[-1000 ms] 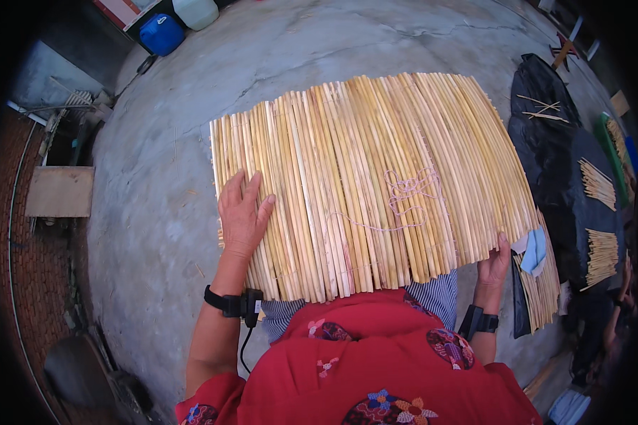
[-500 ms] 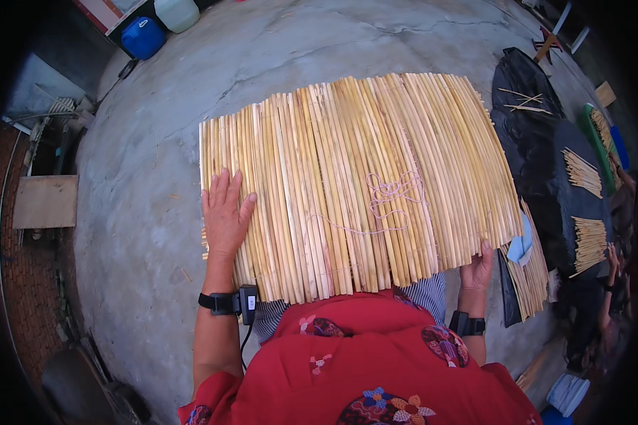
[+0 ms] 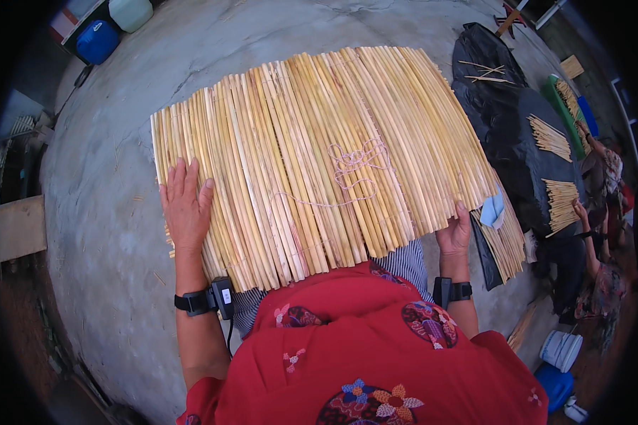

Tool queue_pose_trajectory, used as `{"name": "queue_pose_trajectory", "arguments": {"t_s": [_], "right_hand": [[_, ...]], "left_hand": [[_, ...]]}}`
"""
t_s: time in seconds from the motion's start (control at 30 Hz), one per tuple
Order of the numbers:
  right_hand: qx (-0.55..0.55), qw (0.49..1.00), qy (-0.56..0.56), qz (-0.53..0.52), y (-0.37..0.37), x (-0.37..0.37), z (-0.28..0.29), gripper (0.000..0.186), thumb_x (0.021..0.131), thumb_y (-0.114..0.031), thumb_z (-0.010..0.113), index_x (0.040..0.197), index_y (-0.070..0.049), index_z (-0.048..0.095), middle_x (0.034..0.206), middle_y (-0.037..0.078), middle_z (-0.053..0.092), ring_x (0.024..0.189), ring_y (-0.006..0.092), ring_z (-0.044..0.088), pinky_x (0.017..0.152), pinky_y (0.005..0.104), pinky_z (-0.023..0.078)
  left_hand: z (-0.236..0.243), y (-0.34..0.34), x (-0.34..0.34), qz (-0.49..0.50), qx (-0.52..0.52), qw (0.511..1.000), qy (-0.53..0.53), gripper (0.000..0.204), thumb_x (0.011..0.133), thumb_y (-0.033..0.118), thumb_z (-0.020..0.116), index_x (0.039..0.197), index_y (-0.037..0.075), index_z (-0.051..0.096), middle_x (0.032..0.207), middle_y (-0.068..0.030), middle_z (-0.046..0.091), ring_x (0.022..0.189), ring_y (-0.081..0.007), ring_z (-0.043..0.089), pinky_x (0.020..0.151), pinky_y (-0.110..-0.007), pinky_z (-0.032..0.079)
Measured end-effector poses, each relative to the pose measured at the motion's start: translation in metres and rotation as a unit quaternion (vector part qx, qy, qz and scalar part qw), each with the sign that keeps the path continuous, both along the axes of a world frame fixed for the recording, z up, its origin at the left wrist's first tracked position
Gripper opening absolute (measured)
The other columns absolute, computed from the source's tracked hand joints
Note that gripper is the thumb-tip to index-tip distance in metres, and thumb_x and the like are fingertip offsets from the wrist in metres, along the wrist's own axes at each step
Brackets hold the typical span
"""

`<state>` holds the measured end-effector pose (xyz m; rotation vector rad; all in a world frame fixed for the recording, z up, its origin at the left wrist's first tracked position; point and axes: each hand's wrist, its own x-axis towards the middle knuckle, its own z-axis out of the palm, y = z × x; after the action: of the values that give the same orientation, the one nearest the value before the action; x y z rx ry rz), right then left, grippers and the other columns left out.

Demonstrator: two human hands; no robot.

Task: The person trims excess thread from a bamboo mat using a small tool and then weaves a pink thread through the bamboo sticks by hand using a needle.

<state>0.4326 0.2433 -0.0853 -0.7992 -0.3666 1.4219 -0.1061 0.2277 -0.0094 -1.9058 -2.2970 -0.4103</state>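
Note:
A wide mat of pale yellow reed stalks (image 3: 298,142), laid side by side and stitched with thread, spans the space in front of my body. A loose tangle of pinkish string (image 3: 361,164) lies on top, right of the middle. My left hand (image 3: 186,205) rests flat on the mat's left part, fingers stretched and thumb apart. At the near right corner my right hand (image 3: 455,230) grips the mat's edge, with the thumb up against the stalk ends and the other fingers partly hidden beneath. What supports the mat is covered by it.
Black plastic sheeting (image 3: 500,127) at the right carries bundles of stalks (image 3: 550,138). A blue cloth or paper piece (image 3: 492,211) lies on another reed stack (image 3: 500,244). Co-workers' arms (image 3: 590,237) reach in at far right. A blue drum (image 3: 98,42) stands far left, a white bucket (image 3: 561,350) near right.
The whole scene has shifted left and slightly up in the view, with more of the co-workers showing at right. Both hands keep their places on the mat.

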Motion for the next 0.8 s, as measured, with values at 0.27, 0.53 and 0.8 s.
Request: {"name": "queue_pose_trajectory", "arguments": {"t_s": [0.27,0.53,0.8], "right_hand": [[-0.027,0.999,-0.038,-0.018,0.007,0.004,0.001,0.060,0.091,-0.019,0.065,0.143,0.000,0.042,0.137,0.016,0.056,0.126,0.0297,0.054,0.109,0.0451,0.043],[-0.018,0.998,-0.042,-0.033,0.013,0.003,0.029,0.055,0.089,-0.015,0.066,0.138,0.002,0.048,0.134,0.015,0.059,0.121,0.0269,0.059,0.106,0.0413,0.048],[-0.001,0.999,-0.042,-0.014,0.041,-0.001,0.039,0.047,0.089,-0.011,0.066,0.132,0.003,0.052,0.124,0.014,0.064,0.112,0.0249,0.064,0.099,0.0392,0.053]], "left_hand": [[0.003,-0.010,-0.001,0.038,0.030,0.998,-0.034,0.050,0.100,0.036,0.054,0.142,0.009,0.050,0.153,-0.0143,0.042,0.145,-0.0338,0.032,0.119,-0.052,0.017],[0.018,-0.060,-0.054,0.212,-0.017,0.955,-0.205,0.062,0.098,0.042,0.058,0.139,-0.004,0.047,0.131,-0.0228,0.057,0.121,-0.0314,0.055,0.100,-0.044,0.044],[-0.019,-0.087,-0.078,0.143,-0.036,0.702,-0.697,0.039,0.099,0.032,0.059,0.116,-0.002,0.063,0.100,-0.0112,0.072,0.086,-0.0188,0.071,0.074,-0.032,0.058]]}}
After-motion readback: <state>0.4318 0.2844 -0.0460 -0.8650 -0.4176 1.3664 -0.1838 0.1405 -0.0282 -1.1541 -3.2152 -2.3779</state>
